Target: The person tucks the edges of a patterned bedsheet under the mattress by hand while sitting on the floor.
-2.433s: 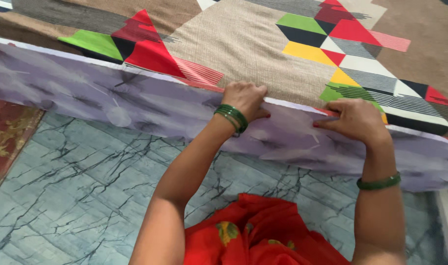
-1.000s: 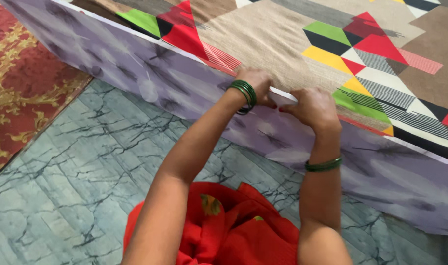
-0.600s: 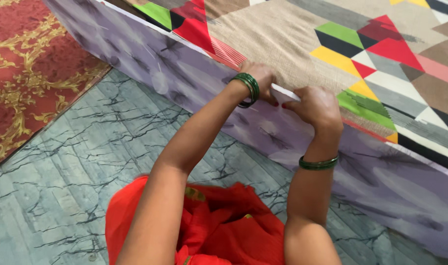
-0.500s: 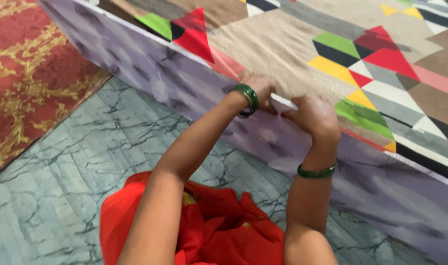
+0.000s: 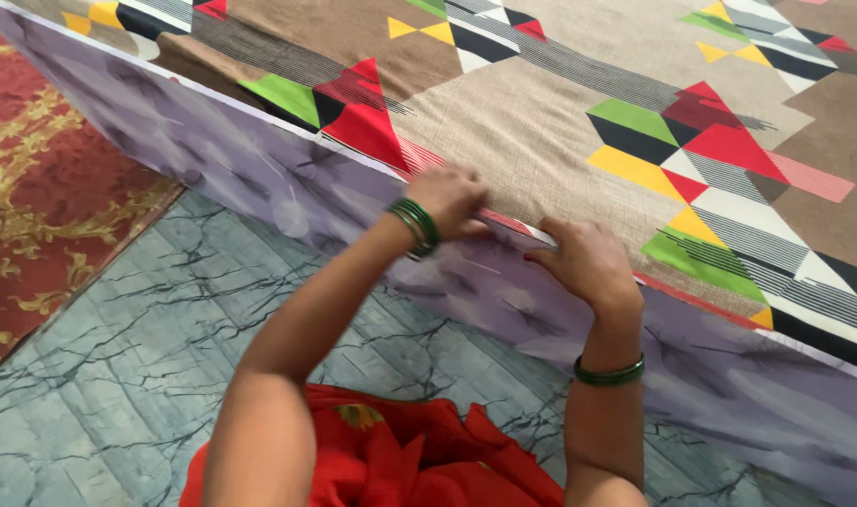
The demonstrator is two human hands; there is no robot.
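Nearest the camera, red cloth [image 5: 400, 460] bunches low in the view, above a grey-green marbled floor [image 5: 118, 357]. Both forearms reach up and away from it to the long edge of a mattress [image 5: 212, 150], whose pale purple side faces the person. The left hand [image 5: 452, 199], with green bangles [image 5: 415, 225] at the wrist, is curled over the top edge, fingers closed on the border of the patterned sheet [image 5: 503, 131], seemingly to pinch it against the corner. Just beside it, the right hand [image 5: 583, 263], with one green bangle [image 5: 609, 373], lies palm down with fingers bent over the same edge, pressing the sheet there; whether it truly grips the fabric is hard to tell from this angle. Beyond the hands the sheet lies flat across the mattress top, in beige with bright triangles. A red and gold rug [image 5: 43, 225] lies at the left.
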